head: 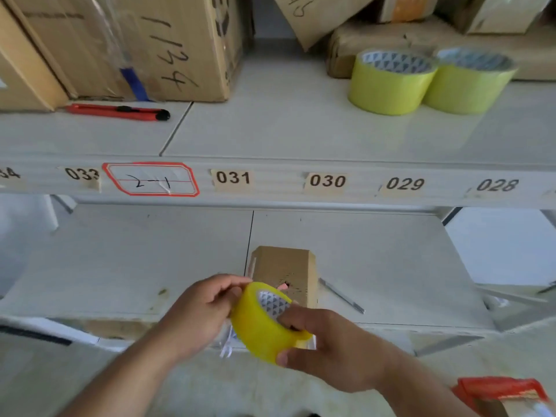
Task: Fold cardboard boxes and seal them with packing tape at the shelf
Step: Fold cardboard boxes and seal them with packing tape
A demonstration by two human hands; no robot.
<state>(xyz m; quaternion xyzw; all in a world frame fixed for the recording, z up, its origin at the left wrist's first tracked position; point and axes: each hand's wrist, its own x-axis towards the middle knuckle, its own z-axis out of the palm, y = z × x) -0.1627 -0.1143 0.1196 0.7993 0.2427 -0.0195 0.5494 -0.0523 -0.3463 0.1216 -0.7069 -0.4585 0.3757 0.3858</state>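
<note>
Tape (258,323), just in front of the box (284,272): your right hand (334,350) grips it, your left hand (198,311) pinches its edge.

A pale grey metal shelf unit (301,136) with numbered labels (233,177) on its front rail, evenly lit.

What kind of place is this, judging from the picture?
Probably a warehouse or stockroom: numbered location labels on the shelf, stacked cardboard boxes with handwritten numbers, and spare tape rolls.

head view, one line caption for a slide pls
Both hands, left and right, grip a yellow tape roll before a small cardboard box on the lower shelf.
</note>
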